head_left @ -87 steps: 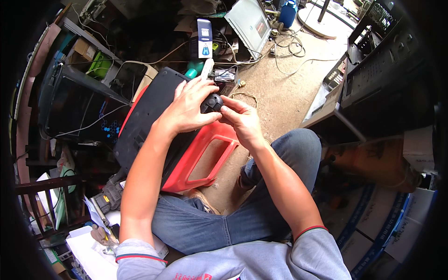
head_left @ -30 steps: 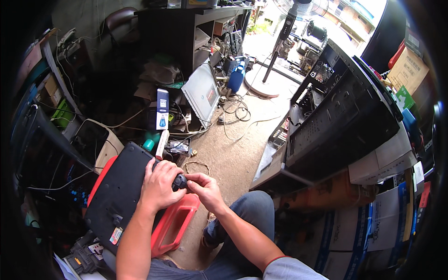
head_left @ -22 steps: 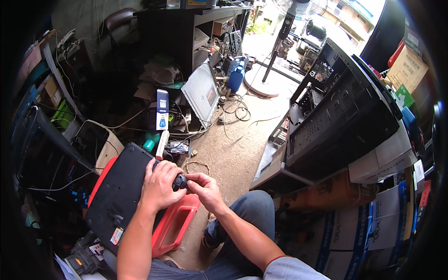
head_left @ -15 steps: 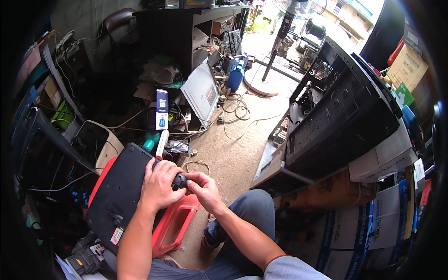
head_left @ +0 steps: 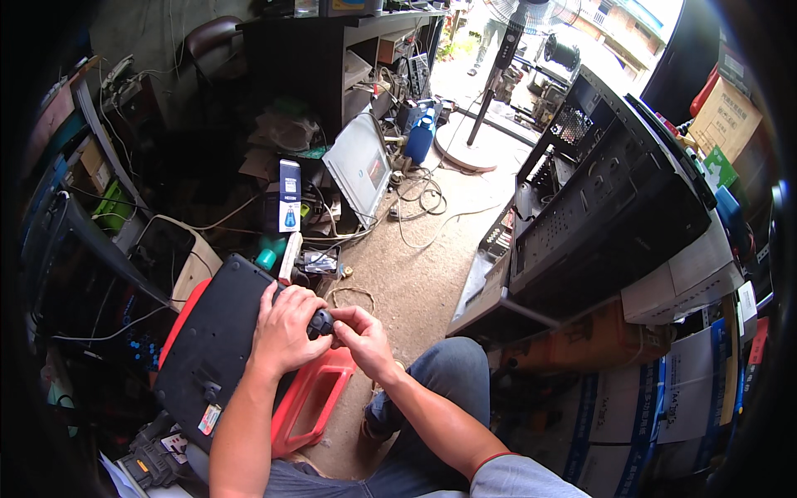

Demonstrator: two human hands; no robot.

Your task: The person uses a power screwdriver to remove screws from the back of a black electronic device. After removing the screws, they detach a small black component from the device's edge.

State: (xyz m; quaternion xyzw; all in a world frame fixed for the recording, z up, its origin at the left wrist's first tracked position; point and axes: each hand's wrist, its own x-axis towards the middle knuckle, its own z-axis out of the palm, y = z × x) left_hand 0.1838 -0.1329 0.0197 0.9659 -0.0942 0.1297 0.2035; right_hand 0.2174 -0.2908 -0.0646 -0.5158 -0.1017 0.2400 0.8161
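Note:
A flat black panel (head_left: 207, 332), which looks like the underside of a keyboard, lies tilted across a red plastic stool (head_left: 320, 398) before me. My left hand (head_left: 286, 328) rests over its right end, its fingers curled around a small rounded black device (head_left: 320, 323) that may be a mouse. Close against this device, my right hand (head_left: 361, 336) is closed with thumb and forefinger pinched together at its right side. Whatever sits between those fingertips is too small to make out. A coloured sticker (head_left: 209, 418) is on the panel's lower part.
To the right, an opened black computer case (head_left: 610, 195) stands above stacked cartons (head_left: 689, 390). Ahead are a standing fan (head_left: 473, 153), a grey panel (head_left: 361, 170), a blue bottle (head_left: 421, 137) and loose cables (head_left: 423, 195) on the floor. A dark monitor (head_left: 91, 266) stands at left.
Both hands keep nearly the same hold and place. A person's legs show more plainly in the bright doorway at the back. The view has shifted very slightly.

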